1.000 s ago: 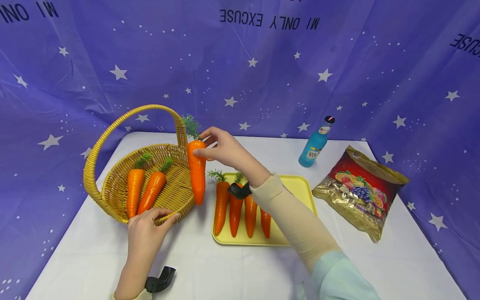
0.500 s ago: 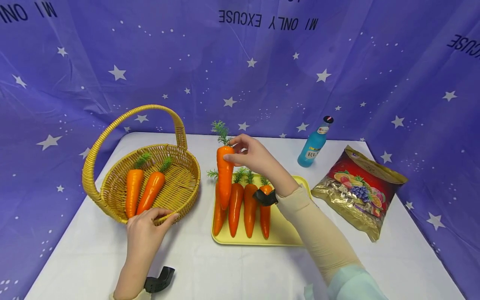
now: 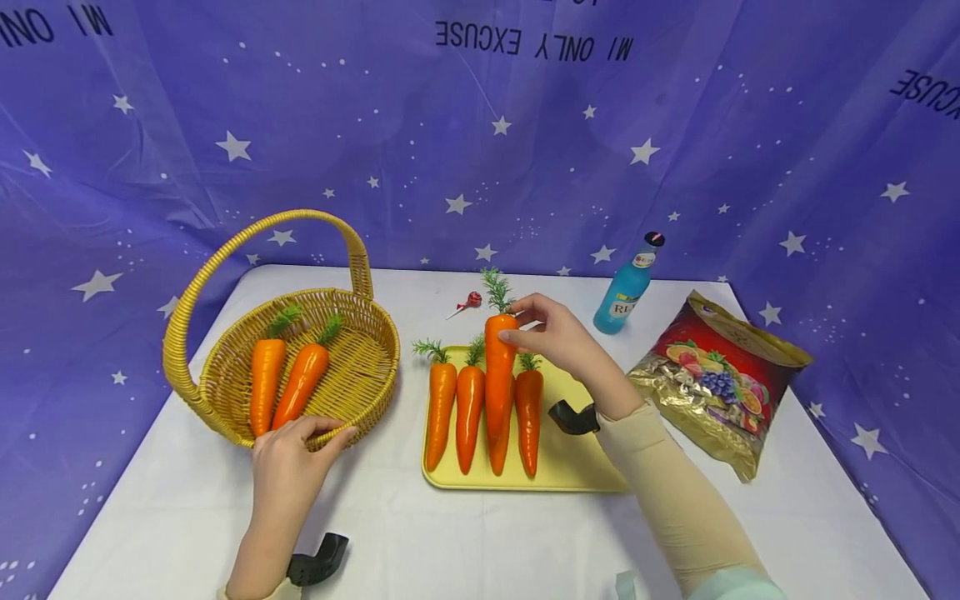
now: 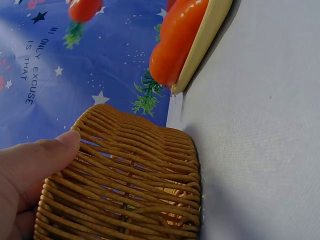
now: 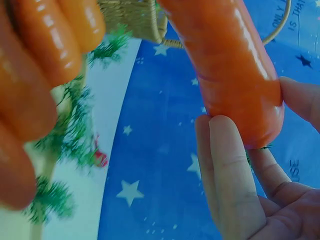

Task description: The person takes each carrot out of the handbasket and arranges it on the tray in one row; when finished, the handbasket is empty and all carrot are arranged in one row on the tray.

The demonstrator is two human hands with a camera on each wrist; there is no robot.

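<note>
My right hand [image 3: 558, 342] pinches a carrot [image 3: 500, 354] near its leafy top, and the carrot hangs tip down above the yellow tray [image 3: 577, 475]. In the right wrist view the thumb and fingers press the thick end of this carrot [image 5: 235, 70] from both sides. On the tray lie several more carrots [image 3: 441, 417] in a row; the held one partly hides one of them. My left hand [image 3: 296, 467] grips the near rim of the wicker basket [image 3: 363, 346], thumb over the edge in the left wrist view. Inside the basket lie two carrots [image 3: 303, 383].
A red lollipop [image 3: 471, 300] lies behind the tray. At the back right stands a blue bottle [image 3: 626, 287], with a red and gold candy bag [image 3: 720, 383] beside it. The basket's tall handle [image 3: 180, 325] arches up at the left. A purple star-patterned curtain [image 3: 420, 125] closes off the back.
My right hand has carried the carrot rightward and somewhat lower, from beside the basket to over the tray. The lollipop has come into view. My left hand stays on the basket rim.
</note>
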